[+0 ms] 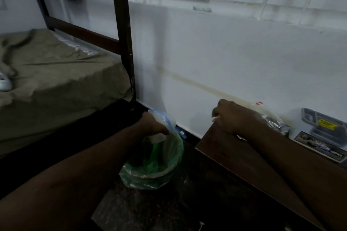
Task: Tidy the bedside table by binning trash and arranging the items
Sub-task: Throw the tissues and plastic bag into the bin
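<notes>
The left hand [153,124] is closed around crumpled clear plastic trash [159,118] with a blue edge, held just above the green-lined bin [152,170] on the floor between bed [56,73] and bedside table [234,157]. The right hand [234,118], fingers curled, pinches 1 small white scrap [215,118] at the table's far corner, beside a foil packet [276,124].

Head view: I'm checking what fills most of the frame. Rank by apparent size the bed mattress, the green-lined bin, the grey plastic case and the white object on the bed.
1. Bed mattress
2. Green-lined bin
3. Grey plastic case, cut off at the frame edge
4. White object, also cut off
</notes>
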A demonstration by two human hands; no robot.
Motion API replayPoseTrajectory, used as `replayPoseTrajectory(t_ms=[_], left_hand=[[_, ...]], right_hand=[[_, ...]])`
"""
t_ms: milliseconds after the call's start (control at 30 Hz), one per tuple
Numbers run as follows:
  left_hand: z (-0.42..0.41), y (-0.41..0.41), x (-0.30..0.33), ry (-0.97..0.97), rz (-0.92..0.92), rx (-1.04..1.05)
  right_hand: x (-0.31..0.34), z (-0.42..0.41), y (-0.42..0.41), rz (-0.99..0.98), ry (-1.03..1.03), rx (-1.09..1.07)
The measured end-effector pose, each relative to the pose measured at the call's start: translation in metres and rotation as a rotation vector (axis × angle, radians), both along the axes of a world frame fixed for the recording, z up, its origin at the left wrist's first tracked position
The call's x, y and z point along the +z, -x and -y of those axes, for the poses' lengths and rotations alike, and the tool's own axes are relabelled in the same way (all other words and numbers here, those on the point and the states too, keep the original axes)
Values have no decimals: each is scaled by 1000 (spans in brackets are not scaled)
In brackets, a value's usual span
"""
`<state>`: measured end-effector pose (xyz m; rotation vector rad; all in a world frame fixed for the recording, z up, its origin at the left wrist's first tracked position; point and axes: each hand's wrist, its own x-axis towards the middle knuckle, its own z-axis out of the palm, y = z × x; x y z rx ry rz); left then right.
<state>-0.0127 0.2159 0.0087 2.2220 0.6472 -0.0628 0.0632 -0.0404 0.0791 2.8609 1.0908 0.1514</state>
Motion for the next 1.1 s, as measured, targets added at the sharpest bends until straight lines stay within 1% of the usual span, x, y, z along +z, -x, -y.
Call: replayPoseTrajectory(t_ms=[67, 100, 133, 200, 300, 433, 567, 700, 800, 833, 933, 1033, 1100], left_hand=[[-3, 5, 0, 15, -140, 53], [-4, 7, 2, 28, -185, 63], [-5, 8, 3, 0, -227, 52], [-7, 8, 3, -122, -284, -4], [-6, 10, 5, -195, -291, -2], [-5, 8, 2, -227, -223, -1], [5, 7, 10, -240, -166, -102], [18, 5, 16, -252, -1, -265], [33, 3, 19, -302, 104, -346], [41, 3, 20, -324, 140, -356], [63, 6, 21, -360, 255, -363], [89, 10, 24, -332, 340, -424], [109, 13, 29, -299, 383, -478]], right_hand=[[-3, -26, 8, -118, -243, 30], [-6, -41, 13, -178, -302, 54], [-10, -56, 18, -241, -331, 83], [-19, -84, 29, -372, -335, 130], [-37, -111, 41, -481, -306, 130], [-58, -121, 48, -514, -299, 111], [-62, -109, 49, -514, -392, 71], [-43, -79, 61, -470, -540, 94], [-20, -34, 83, -377, -640, 152], [-14, -12, 92, -327, -621, 178], [-5, 58, 122, -217, -465, 225], [-1, 128, 153, -197, -382, 182], [-1, 167, 169, -184, -354, 103]])
